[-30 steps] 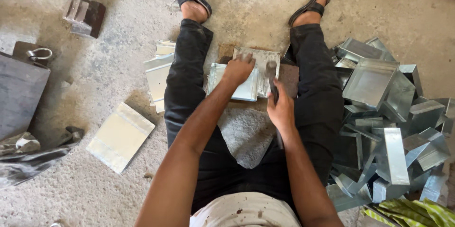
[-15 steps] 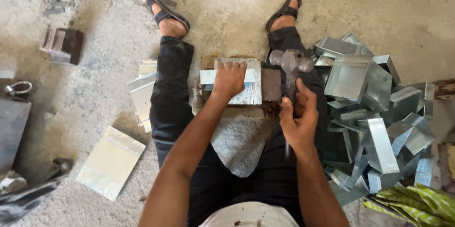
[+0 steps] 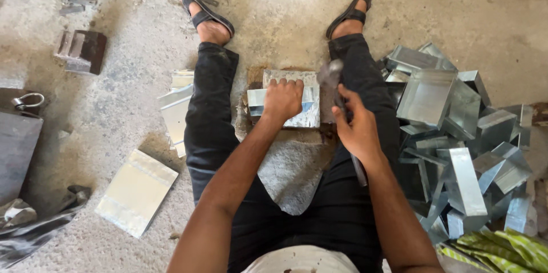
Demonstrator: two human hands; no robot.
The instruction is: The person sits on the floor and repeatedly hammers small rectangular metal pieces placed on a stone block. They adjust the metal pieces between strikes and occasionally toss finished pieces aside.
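Right hand (image 3: 357, 130) is wrapped tight around the hammer (image 3: 337, 99), its head blurred above the block's right end. Left hand (image 3: 281, 99) presses flat, fingers curled over the folded metal sheet (image 3: 305, 107) between the legs. Beyond, sandalled feet (image 3: 208, 19) rest on concrete.

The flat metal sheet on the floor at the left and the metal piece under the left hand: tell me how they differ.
The flat metal sheet lies loose on the concrete beside the left leg, untouched; the metal piece sits between the legs, pressed down by the left hand. The sheet looks flat, while the piece shows a folded front edge. The hammer in the right hand is beside the piece only. Both are shiny grey metal.
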